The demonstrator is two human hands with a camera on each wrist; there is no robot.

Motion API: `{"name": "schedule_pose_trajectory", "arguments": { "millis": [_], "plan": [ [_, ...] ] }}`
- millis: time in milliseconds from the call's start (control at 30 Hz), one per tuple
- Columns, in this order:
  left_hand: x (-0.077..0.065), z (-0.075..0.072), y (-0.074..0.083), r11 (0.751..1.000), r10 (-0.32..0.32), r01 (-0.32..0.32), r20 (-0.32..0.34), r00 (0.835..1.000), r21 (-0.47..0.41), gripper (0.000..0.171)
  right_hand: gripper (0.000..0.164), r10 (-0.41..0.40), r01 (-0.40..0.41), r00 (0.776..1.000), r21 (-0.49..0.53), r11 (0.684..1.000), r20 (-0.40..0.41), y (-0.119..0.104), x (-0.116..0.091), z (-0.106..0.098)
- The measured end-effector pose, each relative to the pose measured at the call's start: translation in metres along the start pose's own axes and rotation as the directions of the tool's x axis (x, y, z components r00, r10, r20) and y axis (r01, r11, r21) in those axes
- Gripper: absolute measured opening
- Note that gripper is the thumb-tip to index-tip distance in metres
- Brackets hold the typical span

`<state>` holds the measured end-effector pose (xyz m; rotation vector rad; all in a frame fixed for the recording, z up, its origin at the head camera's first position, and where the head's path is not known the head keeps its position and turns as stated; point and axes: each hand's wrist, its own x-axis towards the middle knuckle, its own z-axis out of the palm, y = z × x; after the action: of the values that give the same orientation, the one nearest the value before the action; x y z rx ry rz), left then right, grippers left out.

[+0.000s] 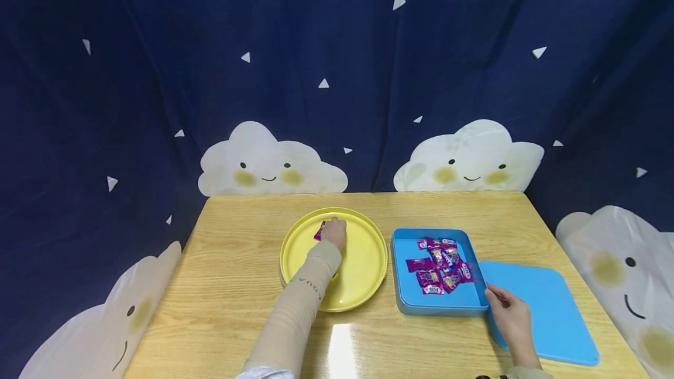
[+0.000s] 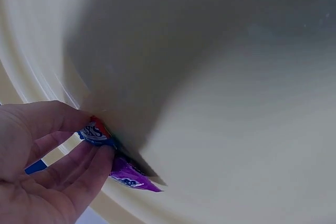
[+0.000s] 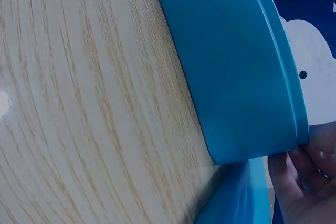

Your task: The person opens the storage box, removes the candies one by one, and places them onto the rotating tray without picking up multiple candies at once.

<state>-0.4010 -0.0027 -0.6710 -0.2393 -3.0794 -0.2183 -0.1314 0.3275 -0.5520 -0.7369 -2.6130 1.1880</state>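
Nearest the camera, a pale sleeve [image 1: 296,312] crosses the near rim of the yellow tray [image 1: 363,262]. At its end the left hand [image 1: 333,233] reaches down inside the tray, thumb and fingertips drawn together on a red-and-blue wrapper [image 2: 96,132], with a purple wrapper [image 2: 131,176] against the fingers; whether these are one packet or two, I cannot tell. Such a fingertip pinch seems to suit a thing so small and low on the tray's floor.

Right of the tray stands the blue box [image 1: 437,310], holding a loose pile of purple packets [image 1: 439,262]. On its near corner, farther from the tray, the right hand [image 1: 509,313] pinches the wall between thumb and fingers, probably to steady it. Beyond that, farthest right of the tray, lies the blue lid [image 1: 550,314], flat, apparently laid aside to leave the box uncovered.

Only a narrow strip of desk [image 1: 226,262] parts tray from box; left of the tray there is broader room. Behind the tray, the desk's far edge meets a dark curtain [image 1: 295,28].
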Motion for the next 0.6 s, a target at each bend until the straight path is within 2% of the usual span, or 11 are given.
{"name": "schedule_pose_trajectory", "arguments": {
  "millis": [33, 100, 167, 200, 267, 333, 400, 433, 533, 600],
  "plan": [
    [-0.001, -0.005, 0.002, 1.000, -0.015, 0.015, 0.036, 0.999, -0.002, 0.030, 0.035, -0.004, 0.004, 1.000, 0.001, 1.000, -0.001, 0.000, 0.000, 0.000],
    [0.000, 0.000, 0.000, 1.000, -0.009, 0.009, 0.013, 1.000, 0.011, 0.031, 0.034, -0.013, 0.013, 1.000, 0.002, 1.000, -0.007, 0.000, 0.000, 0.000],
    [-0.001, -0.009, 0.003, 0.999, -0.039, 0.039, 0.083, 0.996, 0.001, 0.033, 0.032, -0.025, 0.025, 1.000, 0.002, 1.000, -0.019, 0.000, -0.001, 0.000],
    [-0.003, -0.008, 0.001, 1.000, -0.020, 0.019, 0.034, 0.999, 0.012, 0.035, 0.031, -0.031, 0.031, 0.999, 0.000, 1.000, -0.028, 0.000, -0.001, 0.001],
    [-0.013, -0.029, 0.006, 1.000, -0.028, 0.028, 0.055, 0.998, 0.003, 0.033, 0.029, -0.035, 0.035, 0.998, -0.001, 0.999, -0.045, 0.000, -0.002, 0.001],
    [-0.030, -0.071, 0.015, 0.998, -0.059, 0.062, 0.148, 0.987, -0.021, 0.029, 0.029, -0.036, 0.036, 0.998, -0.002, 0.999, -0.050, 0.000, -0.002, 0.002],
    [-0.045, -0.101, 0.021, 0.998, -0.049, 0.053, 0.145, 0.988, -0.026, 0.023, 0.031, -0.032, 0.032, 0.999, -0.003, 0.999, -0.039, 0.000, -0.001, 0.002],
    [-0.052, -0.119, 0.025, 0.997, -0.057, 0.065, 0.183, 0.981, -0.036, 0.021, 0.031, -0.027, 0.026, 0.999, -0.004, 1.000, -0.033, 0.001, -0.001, 0.002],
    [-0.063, -0.141, 0.029, 0.999, 0.022, -0.019, 0.082, 0.996, -0.032, 0.026, 0.033, -0.015, 0.015, 1.000, -0.004, 1.000, -0.013, 0.000, -0.001, 0.001],
    [-0.064, -0.148, 0.033, 0.995, 0.095, -0.095, -0.012, 0.995, -0.013, 0.031, 0.034, -0.015, 0.015, 1.000, -0.001, 1.000, -0.009, -0.001, -0.001, 0.000]
  ]
}}
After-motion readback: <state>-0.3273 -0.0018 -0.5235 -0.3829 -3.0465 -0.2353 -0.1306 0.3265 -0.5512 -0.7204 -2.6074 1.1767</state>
